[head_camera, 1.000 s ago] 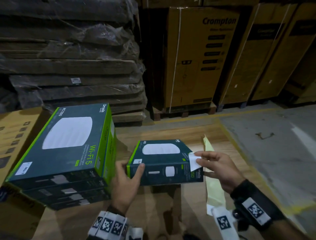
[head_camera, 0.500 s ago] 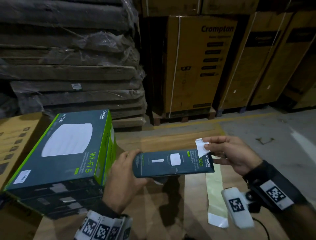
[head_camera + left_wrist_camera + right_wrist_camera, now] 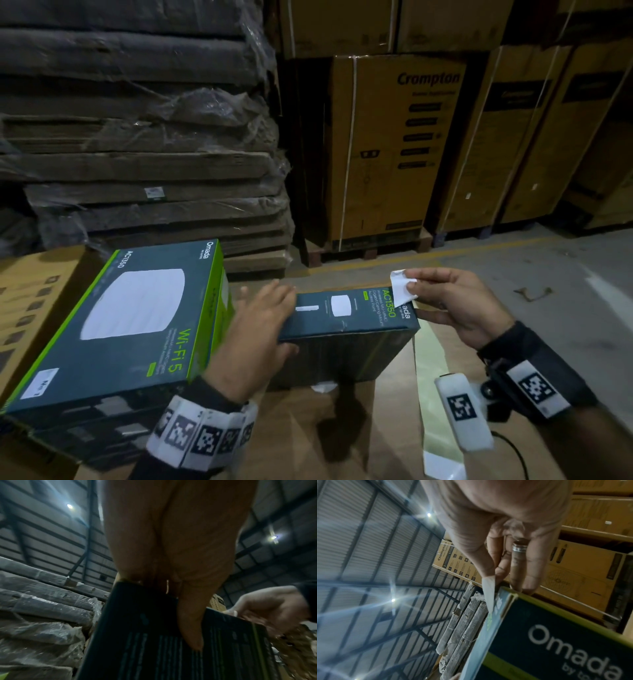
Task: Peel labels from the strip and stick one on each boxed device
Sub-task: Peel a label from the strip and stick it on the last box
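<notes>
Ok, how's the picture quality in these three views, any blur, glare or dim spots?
Head view: dim warehouse light, left hand motion-blurred, box print readable. Left wrist view: everything soft, the box's text smeared. Right wrist view: ceiling lamps throw starburst glare; the label shows edge-on, reasonably sharp.

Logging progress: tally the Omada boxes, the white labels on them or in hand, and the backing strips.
Omada boxes: 2, held box and stack's top box; lower ones too dim.
White labels: 2, loose label pinched by the right hand, stuck label on the top box.
Backing strip: 1.
Total: 5.
</notes>
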### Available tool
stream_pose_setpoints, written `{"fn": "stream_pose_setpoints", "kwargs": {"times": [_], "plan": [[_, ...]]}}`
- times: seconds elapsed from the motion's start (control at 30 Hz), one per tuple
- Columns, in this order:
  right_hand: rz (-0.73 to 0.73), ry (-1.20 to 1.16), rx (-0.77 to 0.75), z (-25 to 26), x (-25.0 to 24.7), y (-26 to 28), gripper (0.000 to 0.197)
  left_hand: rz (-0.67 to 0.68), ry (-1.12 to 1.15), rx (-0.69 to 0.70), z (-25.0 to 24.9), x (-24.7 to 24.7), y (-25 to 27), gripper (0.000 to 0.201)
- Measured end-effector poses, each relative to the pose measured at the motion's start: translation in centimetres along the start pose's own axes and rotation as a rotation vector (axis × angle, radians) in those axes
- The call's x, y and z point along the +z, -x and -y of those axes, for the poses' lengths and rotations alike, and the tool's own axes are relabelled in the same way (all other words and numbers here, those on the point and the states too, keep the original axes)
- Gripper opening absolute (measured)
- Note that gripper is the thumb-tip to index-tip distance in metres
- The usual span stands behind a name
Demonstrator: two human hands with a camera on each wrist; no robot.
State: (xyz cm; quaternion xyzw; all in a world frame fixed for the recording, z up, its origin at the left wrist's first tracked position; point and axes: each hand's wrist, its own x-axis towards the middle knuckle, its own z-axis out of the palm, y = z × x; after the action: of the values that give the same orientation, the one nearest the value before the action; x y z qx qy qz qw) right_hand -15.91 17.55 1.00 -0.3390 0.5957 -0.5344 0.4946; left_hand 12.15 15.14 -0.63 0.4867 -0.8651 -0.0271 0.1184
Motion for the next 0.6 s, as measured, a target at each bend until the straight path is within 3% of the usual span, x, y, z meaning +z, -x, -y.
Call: {"fn": "stream_pose_setpoints", "kwargs": {"times": [0.1, 0.23, 0.33, 0.5, 0.6], "plan": [[-0.072, 0.015, -0.074, 0.3, 0.1, -0.4, 0.017, 0.05, 0.029, 0.124, -1.1, 0.3, -0.8, 0.083], [-0.158, 0.077, -0.288, 1.1, 0.6, 0.1, 0.018, 0.002, 0.146, 0.166, -0.8, 1.0, -2.4, 0.076], [-0.055, 0.055, -0.327, 1.4, 1.9, 1.1, 0.02, -0.068, 0.268, 0.151, 0.0, 1.2, -3.7, 0.071], [0.102, 0.073, -0.282, 0.2, 5.3, 2.2, 0.022, -0.26, 0.512, 0.066, -0.2, 1.1, -4.8, 0.034], [0.121, 0.143, -0.29, -1.0, 6.9, 2.3, 0.024, -0.261, 0.656, -0.01, -0.1, 0.8, -5.0, 0.028]]}}
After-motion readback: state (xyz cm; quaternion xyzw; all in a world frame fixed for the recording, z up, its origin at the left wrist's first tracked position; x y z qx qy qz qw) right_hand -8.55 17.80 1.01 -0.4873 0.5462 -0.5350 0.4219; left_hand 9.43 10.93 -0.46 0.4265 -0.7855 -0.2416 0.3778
